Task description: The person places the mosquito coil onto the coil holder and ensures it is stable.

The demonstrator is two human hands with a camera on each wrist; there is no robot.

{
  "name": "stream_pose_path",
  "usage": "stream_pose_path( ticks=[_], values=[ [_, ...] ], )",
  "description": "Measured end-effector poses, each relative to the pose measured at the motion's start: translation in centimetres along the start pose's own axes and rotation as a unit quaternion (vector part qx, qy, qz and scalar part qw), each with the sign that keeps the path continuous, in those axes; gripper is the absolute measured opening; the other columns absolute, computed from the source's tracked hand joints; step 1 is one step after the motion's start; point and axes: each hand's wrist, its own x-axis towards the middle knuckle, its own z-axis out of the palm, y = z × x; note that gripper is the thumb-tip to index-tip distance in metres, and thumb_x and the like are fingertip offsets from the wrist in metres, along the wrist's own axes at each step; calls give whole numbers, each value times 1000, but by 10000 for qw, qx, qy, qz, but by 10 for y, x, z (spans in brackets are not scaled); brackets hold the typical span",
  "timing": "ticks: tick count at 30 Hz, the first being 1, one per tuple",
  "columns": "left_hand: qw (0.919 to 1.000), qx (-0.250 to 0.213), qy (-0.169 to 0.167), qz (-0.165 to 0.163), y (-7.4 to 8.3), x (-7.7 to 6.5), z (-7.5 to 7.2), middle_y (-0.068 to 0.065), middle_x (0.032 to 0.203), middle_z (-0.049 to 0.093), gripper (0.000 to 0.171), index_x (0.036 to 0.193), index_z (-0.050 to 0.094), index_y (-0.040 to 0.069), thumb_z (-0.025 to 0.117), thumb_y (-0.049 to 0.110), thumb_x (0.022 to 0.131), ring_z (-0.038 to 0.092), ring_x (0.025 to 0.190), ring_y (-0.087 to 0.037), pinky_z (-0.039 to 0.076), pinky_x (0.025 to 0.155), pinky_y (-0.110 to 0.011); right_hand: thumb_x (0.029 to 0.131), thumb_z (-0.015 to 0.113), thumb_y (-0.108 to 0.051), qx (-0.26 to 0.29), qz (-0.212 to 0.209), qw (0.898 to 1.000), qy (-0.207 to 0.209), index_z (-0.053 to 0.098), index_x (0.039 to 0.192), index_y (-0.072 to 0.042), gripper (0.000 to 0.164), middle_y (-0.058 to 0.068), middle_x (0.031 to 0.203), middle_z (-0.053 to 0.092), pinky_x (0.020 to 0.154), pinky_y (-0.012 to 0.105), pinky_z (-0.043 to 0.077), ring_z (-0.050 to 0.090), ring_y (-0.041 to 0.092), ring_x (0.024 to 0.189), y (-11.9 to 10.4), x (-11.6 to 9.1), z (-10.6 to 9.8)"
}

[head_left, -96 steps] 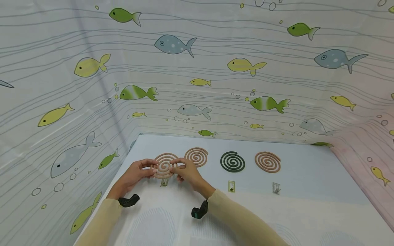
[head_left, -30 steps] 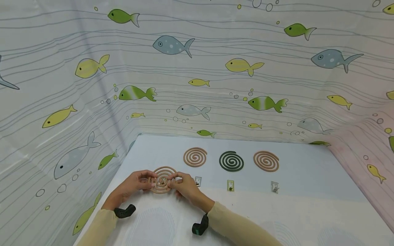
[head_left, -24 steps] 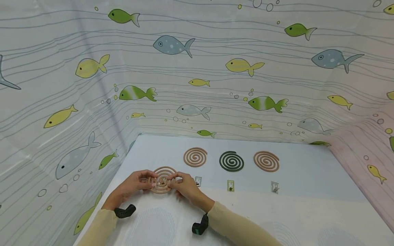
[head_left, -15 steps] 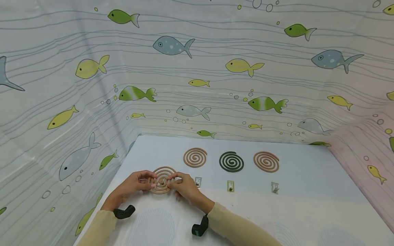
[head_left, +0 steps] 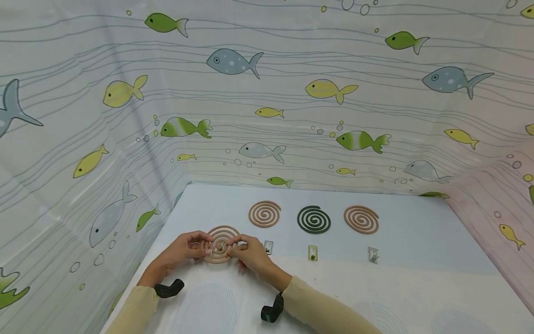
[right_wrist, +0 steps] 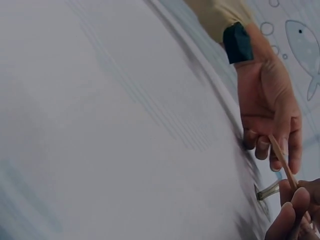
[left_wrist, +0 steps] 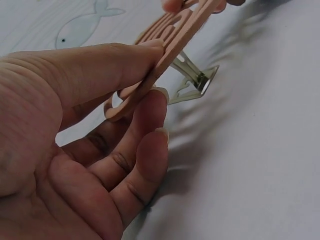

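Note:
A tan mosquito coil (head_left: pixel 223 227) is held between both hands at the left of the table. My left hand (head_left: pixel 179 253) pinches its left edge; in the left wrist view the thumb lies on top and fingertips are underneath. My right hand (head_left: pixel 255 258) pinches the coil at its right side, with thumb and index finger reaching toward the centre. Below the coil, a small metal coil stand (left_wrist: pixel 202 85) sits on the table, its upright tongue rising to the coil's underside. The coil looks tilted in the left wrist view.
Behind lie two more tan coils, one left (head_left: pixel 264 214) and one right (head_left: pixel 361 220), with a dark green coil (head_left: pixel 314 220) between them. In front of these stand several metal stands: one (head_left: pixel 268 247), a yellowish one (head_left: pixel 313 253) and another (head_left: pixel 373 255). Fish-patterned curtain (head_left: pixel 288 60) surrounds the table.
Since 3.2 s ago both hands have brought the coil toward me, over the leftmost stand, uncovering the stand to its right. During the last second, hands and coil hardly move.

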Motion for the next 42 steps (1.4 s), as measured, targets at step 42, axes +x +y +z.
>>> stream_pose_path(
  ticks=[42],
  values=[
    [9990,-131,428,-33,1,3,9,-10,91,64,41,124,61,-8,77,14,94,57,69,-18,51,60,-32,94,75,-13,112,-5,9998,161,74,112,-9,18,3,62,58,42,24,40,45,10,43,1,13,10]
  ],
)
